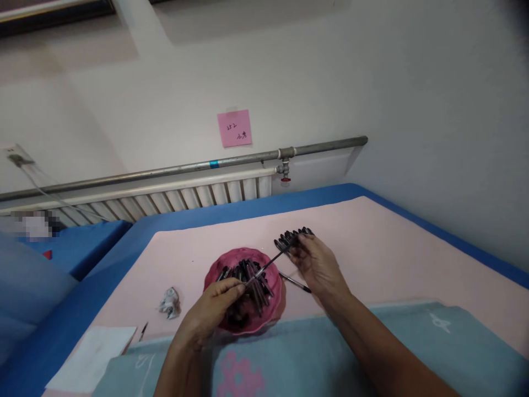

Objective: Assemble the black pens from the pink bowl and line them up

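Note:
A pink bowl [215, 270] full of several black pens stands on the pink table cover. My left hand [217, 306] hovers over the bowl's near side, its fingers pinched on one black pen [264, 267] that slants up to the right. My right hand [316, 264] is closed round a bunch of black pens [294, 237], their tips fanning out above the fingers. The single pen's far end reaches the bunch. Another pen [295, 283] lies on the cover just right of the bowl, under my right hand.
A crumpled silver wrapper [169, 303] lies left of the bowl. A white paper sheet [93, 357] and a small dark pen [143, 331] sit at the near left. A light blue towel [413, 342] covers the near edge. A radiator [165, 198] and pipe run along the wall behind.

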The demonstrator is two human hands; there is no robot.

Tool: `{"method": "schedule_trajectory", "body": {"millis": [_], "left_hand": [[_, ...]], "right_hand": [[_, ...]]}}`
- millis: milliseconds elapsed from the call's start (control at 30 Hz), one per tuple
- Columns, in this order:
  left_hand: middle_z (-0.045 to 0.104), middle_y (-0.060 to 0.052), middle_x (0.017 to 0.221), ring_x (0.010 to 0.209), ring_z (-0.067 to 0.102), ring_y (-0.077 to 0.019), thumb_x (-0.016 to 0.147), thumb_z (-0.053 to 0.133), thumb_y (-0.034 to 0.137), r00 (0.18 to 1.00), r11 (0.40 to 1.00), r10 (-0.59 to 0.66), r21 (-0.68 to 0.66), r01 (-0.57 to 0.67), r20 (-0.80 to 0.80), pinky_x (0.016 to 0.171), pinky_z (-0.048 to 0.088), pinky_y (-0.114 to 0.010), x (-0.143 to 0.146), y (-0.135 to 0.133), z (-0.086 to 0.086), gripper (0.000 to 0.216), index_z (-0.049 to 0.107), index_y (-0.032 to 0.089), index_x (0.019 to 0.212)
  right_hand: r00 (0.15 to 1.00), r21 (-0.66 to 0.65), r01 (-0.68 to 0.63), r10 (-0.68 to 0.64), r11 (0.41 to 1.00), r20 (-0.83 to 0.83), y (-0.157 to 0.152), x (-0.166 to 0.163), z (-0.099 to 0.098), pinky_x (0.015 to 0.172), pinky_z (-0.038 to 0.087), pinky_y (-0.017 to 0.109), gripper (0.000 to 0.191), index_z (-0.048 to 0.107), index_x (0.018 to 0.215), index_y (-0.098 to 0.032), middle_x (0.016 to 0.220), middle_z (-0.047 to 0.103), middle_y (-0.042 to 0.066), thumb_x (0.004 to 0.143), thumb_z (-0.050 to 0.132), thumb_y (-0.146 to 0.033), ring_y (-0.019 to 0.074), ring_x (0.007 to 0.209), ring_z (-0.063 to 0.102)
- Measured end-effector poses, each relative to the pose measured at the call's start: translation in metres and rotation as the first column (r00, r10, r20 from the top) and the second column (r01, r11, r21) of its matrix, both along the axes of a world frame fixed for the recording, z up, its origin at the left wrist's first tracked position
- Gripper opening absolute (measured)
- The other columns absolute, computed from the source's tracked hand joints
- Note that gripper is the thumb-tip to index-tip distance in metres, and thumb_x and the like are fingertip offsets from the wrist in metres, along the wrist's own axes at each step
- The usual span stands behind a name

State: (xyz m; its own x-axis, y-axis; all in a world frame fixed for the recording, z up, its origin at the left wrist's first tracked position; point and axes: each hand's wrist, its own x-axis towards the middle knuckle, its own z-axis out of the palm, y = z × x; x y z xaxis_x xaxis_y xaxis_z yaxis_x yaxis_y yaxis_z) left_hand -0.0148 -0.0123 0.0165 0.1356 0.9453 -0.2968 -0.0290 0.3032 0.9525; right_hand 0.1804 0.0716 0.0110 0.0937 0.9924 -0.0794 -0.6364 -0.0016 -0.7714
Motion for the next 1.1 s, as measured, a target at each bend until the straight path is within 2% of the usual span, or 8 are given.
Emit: {"method": "schedule_trajectory", "body": {"millis": [133, 267, 467, 667, 833, 1100], "left_hand": [[0.058, 0.0, 0.06, 0.051, 0.049, -0.0077, 0.067, 0.065, 0.035, 0.979, 0.994, 0.109, -0.028, -0.106, 0.173, 0.051, 0.039, -0.02, -0.002, 0.003, 0.001, 0.024, 0.061, 0.013, 0.073], [0.063, -0.003, 0.065, 0.056, 0.056, -0.0098, 0.065, 0.068, 0.029, 0.918, 0.973, 0.232, -0.061, -0.224, 0.322, 0.055, 0.044, -0.021, -0.004, 0.004, 0.002, 0.023, 0.06, 0.011, 0.077], [0.065, -0.005, 0.071, 0.055, 0.059, -0.0129, 0.069, 0.063, 0.031, 0.886, 0.98, 0.198, -0.113, -0.166, 0.418, 0.047, 0.044, -0.022, -0.004, 0.002, 0.007, 0.023, 0.057, 0.013, 0.084], [0.066, -0.004, 0.073, 0.061, 0.061, -0.0131, 0.065, 0.067, 0.024, 0.916, 0.972, 0.23, -0.12, -0.201, 0.328, 0.057, 0.048, -0.025, -0.001, 0.002, 0.004, 0.025, 0.06, 0.014, 0.087], [0.068, -0.004, 0.079, 0.072, 0.062, -0.0129, 0.066, 0.067, 0.025, 0.948, 0.983, 0.179, -0.089, -0.161, 0.264, 0.068, 0.047, -0.024, -0.002, 0.001, -0.004, 0.026, 0.063, 0.016, 0.09], [0.067, -0.003, 0.08, 0.072, 0.06, -0.0126, 0.067, 0.066, 0.029, 0.973, 0.989, 0.14, -0.073, -0.129, 0.181, 0.067, 0.046, -0.024, 0.001, 0.001, -0.004, 0.026, 0.064, 0.018, 0.09]], "right_hand": [[0.995, -0.046, 0.043, -0.047, 0.998, -0.09, 0.005, 0.008, -0.001, 0.035, 0.041, 0.018, 0.021, 0.051, 0.07, -0.019, 0.056, 0.059, -0.005, 0.061, 0.069, -0.022, 0.0097, 0.047, 0.056], [0.992, -0.085, 0.033, -0.044, 0.996, -0.121, 0.006, 0.012, -0.002, 0.038, 0.044, 0.019, 0.018, 0.052, 0.072, -0.019, 0.058, 0.061, -0.003, 0.064, 0.068, -0.02, 0.0102, 0.049, 0.058], [0.995, -0.052, -0.008, 0.003, 0.999, -0.098, 0.006, 0.01, -0.006, 0.038, 0.045, 0.021, 0.017, 0.053, 0.073, -0.019, 0.059, 0.063, -0.002, 0.065, 0.068, -0.023, 0.0135, 0.051, 0.061], [0.997, -0.03, -0.02, 0.018, 0.999, -0.081, 0.004, 0.008, -0.004, 0.041, 0.046, 0.022, 0.018, 0.052, 0.073, -0.019, 0.06, 0.064, -0.002, 0.065, 0.068, -0.024, 0.0139, 0.054, 0.062], [0.995, -0.021, -0.019, 0.017, 1.0, -0.103, 0.001, 0.005, 0.0, 0.044, 0.046, 0.023, 0.019, 0.052, 0.073, -0.02, 0.061, 0.064, -0.003, 0.064, 0.068, -0.025, 0.0141, 0.056, 0.062], [0.997, 0.004, -0.038, 0.038, 0.999, -0.072, -0.003, 0.002, 0.002, 0.044, 0.045, 0.023, 0.022, 0.052, 0.074, -0.02, 0.063, 0.064, -0.002, 0.062, 0.069, -0.028, 0.0141, 0.057, 0.061]]}}
